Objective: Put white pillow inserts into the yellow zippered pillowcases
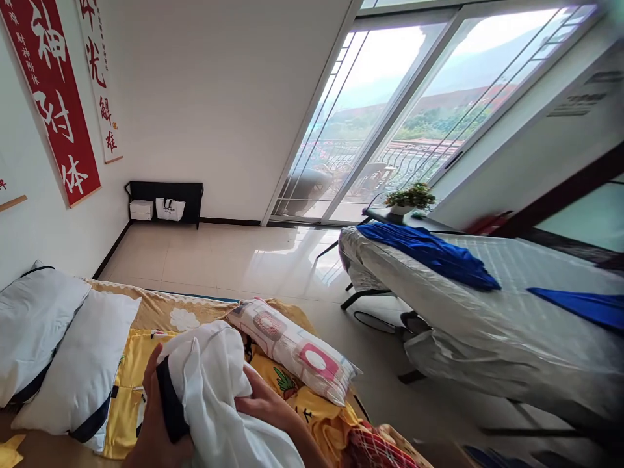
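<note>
A bunched white pillowcase (219,377) with a navy band is between my hands at the bottom centre. My left hand (158,416) grips it by the band, thumb up along the edge. My right hand (266,400) is closed on the cloth from the other side, its fingertips partly hidden in the folds. Whether a pillow fills the case I cannot tell. Just left lie two white pillows (90,357) with the same navy bands. Beyond my right hand rests a long patterned pillow (297,351) in clear plastic.
Yellow printed bedding (129,370) covers the bed under my hands, with red plaid cloth (380,448) at its near right. Across the tiled floor (219,260) stands a plastic-wrapped mattress (439,312) with blue cloth (429,253) on it. A low black bench (166,192) is by the wall.
</note>
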`<state>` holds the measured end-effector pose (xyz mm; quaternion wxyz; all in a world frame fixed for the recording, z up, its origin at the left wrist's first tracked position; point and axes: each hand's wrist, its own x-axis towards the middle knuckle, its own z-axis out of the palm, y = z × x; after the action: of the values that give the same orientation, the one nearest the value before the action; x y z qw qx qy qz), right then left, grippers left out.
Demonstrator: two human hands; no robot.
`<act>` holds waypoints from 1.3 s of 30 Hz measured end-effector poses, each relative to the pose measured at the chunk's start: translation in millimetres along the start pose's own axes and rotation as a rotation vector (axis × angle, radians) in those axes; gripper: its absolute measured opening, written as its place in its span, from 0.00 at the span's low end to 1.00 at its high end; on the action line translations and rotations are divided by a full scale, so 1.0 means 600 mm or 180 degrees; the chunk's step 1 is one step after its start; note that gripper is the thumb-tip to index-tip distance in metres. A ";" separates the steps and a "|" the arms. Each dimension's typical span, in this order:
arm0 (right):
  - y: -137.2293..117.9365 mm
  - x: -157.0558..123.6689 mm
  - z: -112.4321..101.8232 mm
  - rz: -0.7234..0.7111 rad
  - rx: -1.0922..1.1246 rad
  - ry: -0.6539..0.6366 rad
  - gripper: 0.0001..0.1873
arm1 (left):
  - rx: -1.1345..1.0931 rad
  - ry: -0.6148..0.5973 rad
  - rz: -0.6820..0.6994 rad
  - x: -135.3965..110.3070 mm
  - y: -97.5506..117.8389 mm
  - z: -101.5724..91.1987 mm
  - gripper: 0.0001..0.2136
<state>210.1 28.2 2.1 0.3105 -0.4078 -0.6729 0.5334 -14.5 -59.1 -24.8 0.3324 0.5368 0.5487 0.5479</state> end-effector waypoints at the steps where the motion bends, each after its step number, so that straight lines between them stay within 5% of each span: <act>1: -0.012 0.004 0.006 -0.0077 -0.0055 -0.0160 0.24 | 0.0080 -0.0022 0.0103 0.003 0.003 -0.006 0.52; 6: -0.072 0.018 0.053 -0.0681 -0.1071 -0.0453 0.18 | 0.0244 0.0013 -0.0611 0.015 -0.001 -0.012 0.51; 10: -0.077 0.025 0.092 -0.0758 -0.1358 0.0062 0.15 | -0.0117 0.0316 -0.0788 0.024 -0.004 -0.005 0.42; 14: -0.065 0.020 0.094 -0.0514 -0.1393 0.0486 0.17 | -0.0465 0.0661 -0.0900 0.028 -0.009 -0.003 0.26; 18: -0.041 -0.012 0.083 -0.0604 -0.1688 -0.0177 0.34 | -0.0850 0.0612 -0.1111 0.036 -0.021 -0.004 0.17; 21: -0.006 -0.038 0.115 -0.0742 -0.2357 -0.0564 0.46 | -0.0976 0.0545 -0.1295 0.046 -0.021 0.002 0.11; 26: 0.045 -0.031 0.224 -0.0179 -0.2732 0.0212 0.43 | -0.0876 0.0511 -0.1486 0.057 -0.013 0.017 0.10; 29: 0.076 -0.011 0.256 0.0115 -0.2455 0.0932 0.34 | -0.0585 0.0398 -0.1419 0.054 -0.026 0.029 0.09; 34: 0.151 0.005 0.223 -0.0062 -0.1832 0.1577 0.14 | -0.0297 0.0048 -0.1419 0.034 -0.056 0.053 0.22; 39: 0.185 0.004 0.117 -0.0281 -0.1373 0.2095 0.11 | -0.0354 -0.1128 -0.0731 0.004 -0.065 0.015 0.25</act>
<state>173.0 8.5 -122.4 0.4394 -0.5834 -0.6510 0.2068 -15.2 -47.7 -63.2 0.5130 0.5395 0.5082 0.4330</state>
